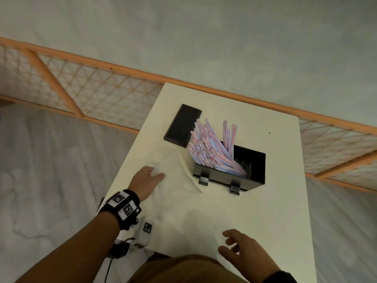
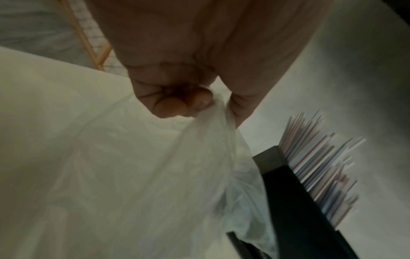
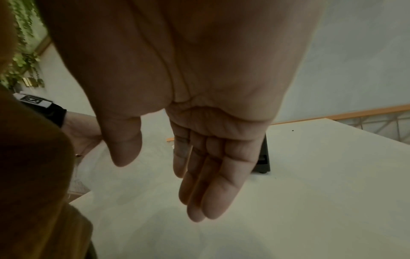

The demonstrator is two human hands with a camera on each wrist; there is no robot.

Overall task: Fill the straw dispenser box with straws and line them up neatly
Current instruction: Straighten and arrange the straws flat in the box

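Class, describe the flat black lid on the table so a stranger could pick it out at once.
Start at the white table and find the open black box with pink and blue straws fanning out. Just past the straw tips, on the far left, lies the lid: black too, but a flat, thin slab, holding nothing.

Head view looks down; both close wrist views share the table (image 1: 234, 211).

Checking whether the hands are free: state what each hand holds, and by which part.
The left hand pinches the clear plastic bag by a gathered bunch at its upper edge, between thumb and fingers. The right hand holds nothing; its fingers are straight above the white table.
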